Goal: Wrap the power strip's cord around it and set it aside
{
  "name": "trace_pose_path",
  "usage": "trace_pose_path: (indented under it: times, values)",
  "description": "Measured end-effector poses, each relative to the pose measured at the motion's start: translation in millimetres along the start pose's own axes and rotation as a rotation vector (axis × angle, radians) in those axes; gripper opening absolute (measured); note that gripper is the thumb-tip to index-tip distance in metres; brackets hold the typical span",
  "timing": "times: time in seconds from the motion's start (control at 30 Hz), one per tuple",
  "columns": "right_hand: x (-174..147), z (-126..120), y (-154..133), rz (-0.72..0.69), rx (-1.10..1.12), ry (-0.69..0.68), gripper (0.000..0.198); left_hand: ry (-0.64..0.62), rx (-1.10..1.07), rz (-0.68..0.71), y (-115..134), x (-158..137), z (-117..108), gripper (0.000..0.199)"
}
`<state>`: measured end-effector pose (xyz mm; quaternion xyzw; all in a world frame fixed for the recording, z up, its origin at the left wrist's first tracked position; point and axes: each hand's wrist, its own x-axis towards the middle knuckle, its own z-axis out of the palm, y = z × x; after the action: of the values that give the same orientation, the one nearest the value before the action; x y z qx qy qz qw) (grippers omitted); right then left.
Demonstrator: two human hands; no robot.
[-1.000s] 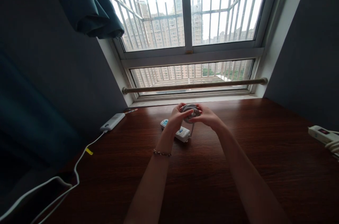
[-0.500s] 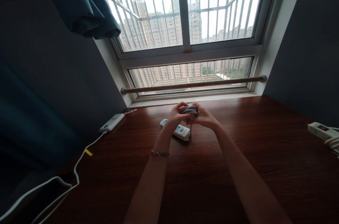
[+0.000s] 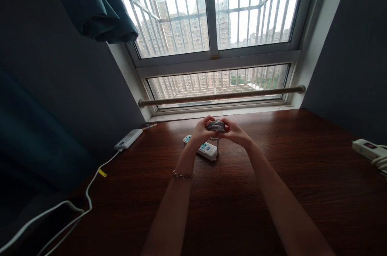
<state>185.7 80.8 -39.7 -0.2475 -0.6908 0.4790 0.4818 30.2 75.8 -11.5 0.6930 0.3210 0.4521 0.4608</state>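
Both my hands meet above the far middle of a dark wooden table point(image 3: 229, 203). Between them is a small coil of grey-white cable point(image 3: 215, 126), held up off the table. My left hand point(image 3: 202, 132) grips the coil from the left, and my right hand point(image 3: 235, 132) grips it from the right. A strand of the cable hangs down to a white power strip point(image 3: 203, 148) with blue buttons, which lies flat on the table just below my hands. My left wrist wears a thin bracelet.
A white power bank point(image 3: 127, 139) lies at the left rear, its white cable point(image 3: 72, 211) trailing off the table's left front. Another white power strip point(image 3: 369, 149) sits at the right edge. A barred window point(image 3: 211, 18) and a rail point(image 3: 222, 95) stand behind; a teal curtain point(image 3: 96, 6) hangs upper left.
The coil has turned from facing me as an open loop to lying more edge-on, and my hands have closed tighter around it. The view has shifted slightly.
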Motion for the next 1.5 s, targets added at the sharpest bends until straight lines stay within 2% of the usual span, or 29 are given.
trace_pose_path:
  times: [0.23,0.4,0.63,0.77,0.9,1.0,1.13,1.33,1.5]
  values:
    - [-5,-6,-6,0.024,0.054,-0.093,0.033,0.135,0.051,0.032,-2,2,0,0.025]
    - [-9,-19,-6,-0.024,-0.064,-0.165,0.031,0.176,-0.102,-0.019,-6,3,-2,0.03]
    - [-3,-20,2,-0.267,-0.411,-0.055,0.026,0.087,-0.218,-0.003,-18,2,-11,0.029]
    - [-3,-18,1,-0.298,-0.623,0.026,0.024,0.036,-0.111,0.002,-14,-1,-14,0.029]
    - [-5,-14,-1,-0.341,-0.785,0.056,0.026,-0.049,0.052,0.074,-5,-4,-18,0.024]
    - [-4,-12,-2,-0.369,-0.878,0.078,0.025,-0.074,0.069,0.096,-6,-5,-21,0.022]
    - [-3,-16,-1,-0.343,-0.877,0.145,0.014,-0.021,-0.087,0.112,-19,-3,-20,0.022]
    - [-5,-21,0,-0.233,-0.773,0.142,0.01,-0.049,-0.2,0.07,-28,-2,-19,0.023]
    - [-5,-16,-3,-0.233,-0.776,0.043,0.012,-0.121,-0.234,0.029,-26,-8,-28,0.024]
